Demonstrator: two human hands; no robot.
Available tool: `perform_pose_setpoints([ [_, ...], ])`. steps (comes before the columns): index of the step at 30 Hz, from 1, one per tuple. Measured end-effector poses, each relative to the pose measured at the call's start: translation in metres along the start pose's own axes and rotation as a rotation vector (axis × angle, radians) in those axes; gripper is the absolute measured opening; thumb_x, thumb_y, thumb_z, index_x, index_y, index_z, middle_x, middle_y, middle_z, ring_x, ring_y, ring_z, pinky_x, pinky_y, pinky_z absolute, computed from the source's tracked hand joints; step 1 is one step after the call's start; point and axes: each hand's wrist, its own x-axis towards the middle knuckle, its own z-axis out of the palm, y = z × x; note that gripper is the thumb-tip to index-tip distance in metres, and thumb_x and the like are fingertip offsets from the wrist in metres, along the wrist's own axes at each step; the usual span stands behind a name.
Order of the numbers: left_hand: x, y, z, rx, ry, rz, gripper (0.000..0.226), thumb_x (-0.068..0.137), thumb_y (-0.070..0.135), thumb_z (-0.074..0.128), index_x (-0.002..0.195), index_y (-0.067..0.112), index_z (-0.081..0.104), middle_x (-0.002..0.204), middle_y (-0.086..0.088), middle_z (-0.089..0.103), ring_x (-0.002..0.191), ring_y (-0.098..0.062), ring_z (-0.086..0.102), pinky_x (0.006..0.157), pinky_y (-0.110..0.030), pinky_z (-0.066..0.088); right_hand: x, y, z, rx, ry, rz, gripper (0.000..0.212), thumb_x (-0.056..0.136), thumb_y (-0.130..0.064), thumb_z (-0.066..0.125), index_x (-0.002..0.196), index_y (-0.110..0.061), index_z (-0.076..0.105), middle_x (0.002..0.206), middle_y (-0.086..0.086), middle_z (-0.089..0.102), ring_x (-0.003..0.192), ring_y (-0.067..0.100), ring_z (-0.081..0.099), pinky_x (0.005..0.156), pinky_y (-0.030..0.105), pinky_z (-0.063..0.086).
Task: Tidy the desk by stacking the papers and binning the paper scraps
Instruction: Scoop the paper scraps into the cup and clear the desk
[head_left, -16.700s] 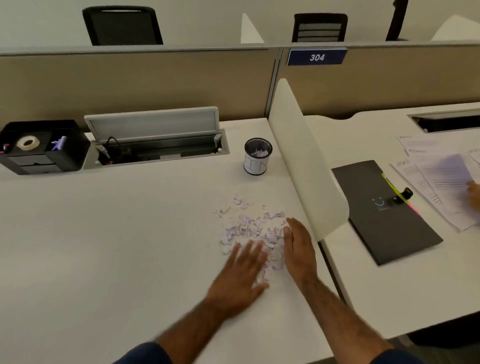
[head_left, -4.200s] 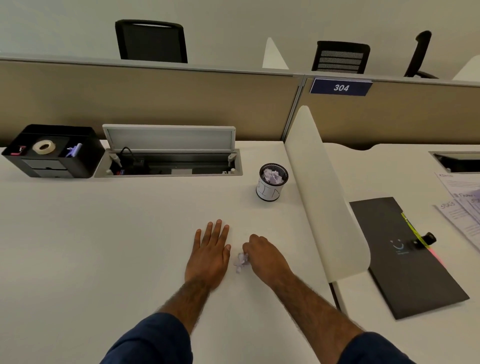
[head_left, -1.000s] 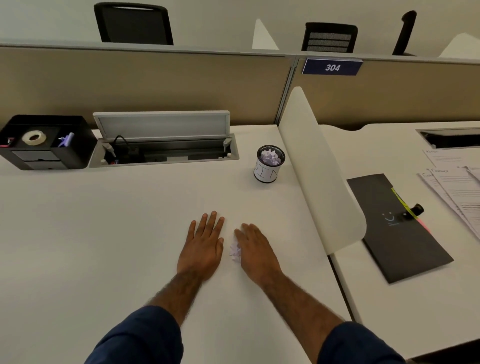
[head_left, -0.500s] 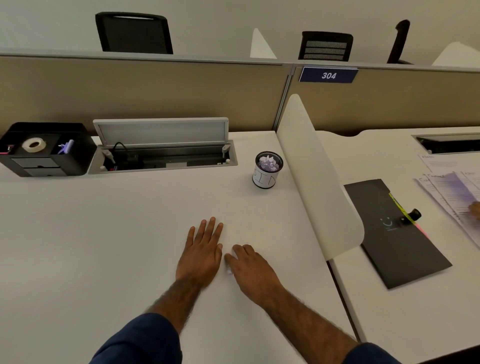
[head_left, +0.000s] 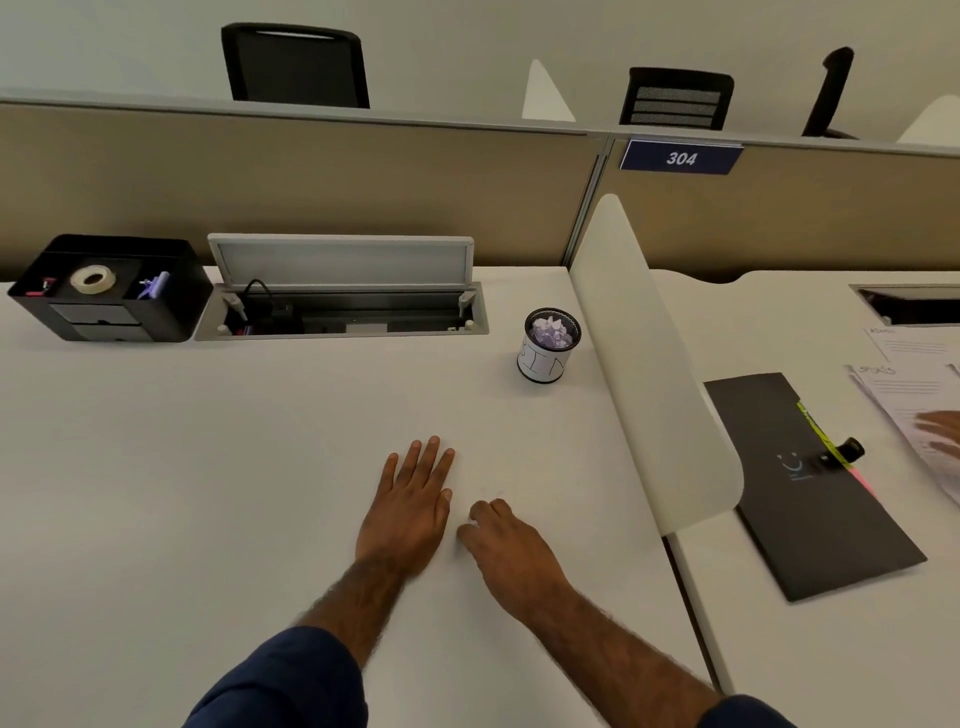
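My left hand (head_left: 410, 512) lies flat on the white desk (head_left: 208, 467), fingers straight and spread. Just right of it, my right hand (head_left: 506, 551) rests on the desk with fingers and thumb curled in, pinching the last paper scraps, which are hidden under the fingers. A small black mesh cup labelled BIN (head_left: 543, 364) stands upright at the back right of my desk, with pale purple and white scraps (head_left: 553, 330) filling its top. Printed papers (head_left: 914, 384) lie spread on the neighbouring desk at the far right.
A white curved divider (head_left: 649, 374) separates the desks. Beyond it lie a dark folder (head_left: 810, 499) with a clip and another person's hand (head_left: 943, 431) on the papers. A black organizer (head_left: 109, 291) with tape and an open cable tray (head_left: 343, 312) sit at the back.
The scrap pile from long ago is gone from the desk. In the last second my right hand's fingers curled over the small scrap clump between my hands, hiding it.
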Motion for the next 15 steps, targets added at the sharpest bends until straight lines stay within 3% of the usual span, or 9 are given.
perform_pose_setpoints([
  [6, 0.0, -0.001, 0.001, -0.016, 0.003, -0.005, 0.06, 0.103, 0.048, 0.0, 0.16, 0.033, -0.008, 0.168, 0.009, -0.015, 0.154, -0.012, -0.019, 0.125, -0.041, -0.006, 0.013, 0.016, -0.003, 0.1, 0.061, 0.056, 0.018, 0.086, 0.001, 0.06, 0.1, -0.009, 0.067, 0.1, 0.01, 0.062, 0.09, 0.028, 0.061, 0.067, 0.037, 0.054],
  [10, 0.0, -0.001, 0.001, -0.013, 0.014, -0.007, 0.058, 0.105, 0.046, 0.004, 0.161, 0.033, -0.007, 0.168, 0.009, -0.015, 0.154, -0.011, -0.019, 0.124, -0.039, -0.008, 0.038, 0.041, -0.026, 0.346, 0.119, 0.277, 0.021, 0.085, -0.001, 0.056, 0.092, -0.012, 0.072, 0.096, 0.006, 0.064, 0.09, 0.023, 0.061, 0.081, 0.034, 0.05],
  [15, -0.001, -0.001, 0.001, -0.034, 0.021, -0.003, 0.058, 0.105, 0.045, 0.007, 0.161, 0.034, -0.005, 0.168, 0.01, -0.016, 0.154, -0.01, -0.018, 0.124, -0.039, -0.007, 0.085, 0.088, -0.099, 0.587, 0.278, 0.471, 0.017, 0.079, 0.003, 0.066, 0.082, -0.011, 0.076, 0.077, 0.0, 0.067, 0.062, 0.008, 0.059, 0.061, 0.011, 0.042],
])
